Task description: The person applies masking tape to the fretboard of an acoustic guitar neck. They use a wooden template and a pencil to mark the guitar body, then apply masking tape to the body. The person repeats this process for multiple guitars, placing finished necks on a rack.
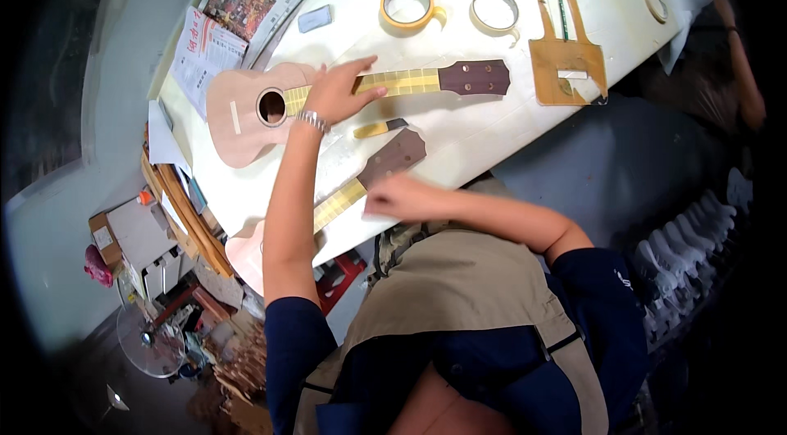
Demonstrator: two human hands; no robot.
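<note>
A pale wood ukulele (239,138) lies on the white table, its fretboard covered with yellow tape and its headstock dark brown. My left hand (338,94) rests over its neck near the body, fingers spread. Closer to me lies a second ukulele, whose dark headstock (395,158) and taped neck show; my left forearm hides part of it. Beside that headstock is my right hand (407,197), blurred, with fingers curled in; what they hold, if anything, I cannot make out. Between the two necks lies a short yellow-handled tool (379,129) with a dark end.
Tape rolls (407,7) and a small grey block (315,18) lie at the back of the table (459,136). Newspapers (238,4) cover the far left. A tan strapped panel (566,66) lies at the right, near another person's arm (744,78).
</note>
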